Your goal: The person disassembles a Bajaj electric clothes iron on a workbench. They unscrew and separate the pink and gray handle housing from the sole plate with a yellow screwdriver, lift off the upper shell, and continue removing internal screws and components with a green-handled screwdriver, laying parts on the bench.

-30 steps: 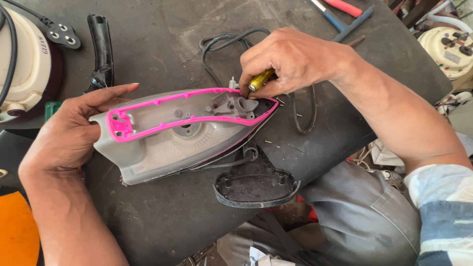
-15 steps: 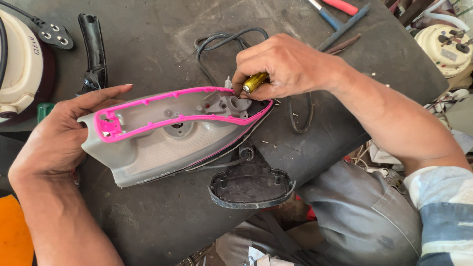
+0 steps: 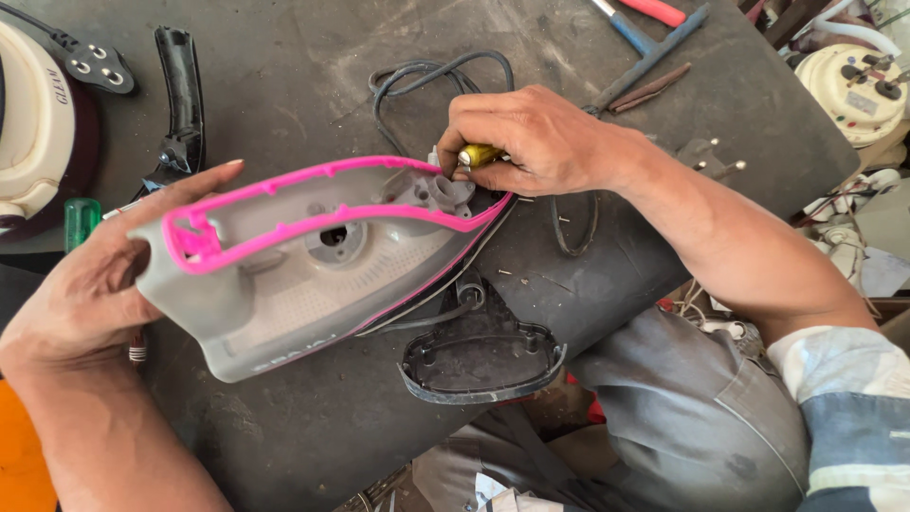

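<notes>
Here, yellow-handled screwdriver (image 3: 479,155) between right hand (image 3: 531,142) fingers (image 3: 474,118).

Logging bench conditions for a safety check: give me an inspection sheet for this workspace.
Surface: dark worktable, scuffed, loose screws.
Job's things: grey iron housing with pink rim; yellow-handled tool; detached black cover.
Clutter: black handle, green screwdriver, blue and red tools.
Grippers: left hand steadies housing; right hand grips tool.
Cables: black cord coiled behind housing.
Surroundings: cream appliance, round cream part.
</notes>
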`<state>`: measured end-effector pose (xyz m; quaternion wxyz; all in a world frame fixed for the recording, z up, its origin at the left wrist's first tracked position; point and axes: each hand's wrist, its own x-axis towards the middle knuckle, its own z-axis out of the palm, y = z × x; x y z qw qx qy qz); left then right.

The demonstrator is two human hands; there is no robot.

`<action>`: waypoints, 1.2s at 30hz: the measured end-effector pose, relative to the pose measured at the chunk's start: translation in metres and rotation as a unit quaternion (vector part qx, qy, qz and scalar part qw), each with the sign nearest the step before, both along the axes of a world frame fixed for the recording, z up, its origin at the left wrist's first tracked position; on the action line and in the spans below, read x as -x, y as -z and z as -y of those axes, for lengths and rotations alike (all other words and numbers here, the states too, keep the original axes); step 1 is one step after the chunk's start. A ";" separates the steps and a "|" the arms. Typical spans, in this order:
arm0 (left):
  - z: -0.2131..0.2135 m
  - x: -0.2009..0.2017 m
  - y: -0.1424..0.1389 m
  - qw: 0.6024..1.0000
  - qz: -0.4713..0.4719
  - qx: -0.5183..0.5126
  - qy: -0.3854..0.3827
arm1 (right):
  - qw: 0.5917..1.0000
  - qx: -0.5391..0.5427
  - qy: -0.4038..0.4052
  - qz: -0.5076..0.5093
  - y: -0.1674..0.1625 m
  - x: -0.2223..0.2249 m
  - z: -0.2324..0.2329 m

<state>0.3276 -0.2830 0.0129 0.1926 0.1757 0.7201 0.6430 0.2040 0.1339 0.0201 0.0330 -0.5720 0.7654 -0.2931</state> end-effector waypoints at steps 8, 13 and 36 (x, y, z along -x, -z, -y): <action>0.016 -0.007 0.052 0.968 0.078 -0.068 -0.229 | 0.996 0.050 -0.016 0.072 -0.002 0.005 -0.006; 0.016 -0.003 0.057 0.971 0.078 -0.017 -0.225 | 0.997 -0.014 -0.060 0.050 -0.002 0.002 -0.010; -0.039 0.005 0.009 0.977 0.058 -0.034 -0.203 | 0.978 0.046 0.070 0.189 0.023 0.011 -0.021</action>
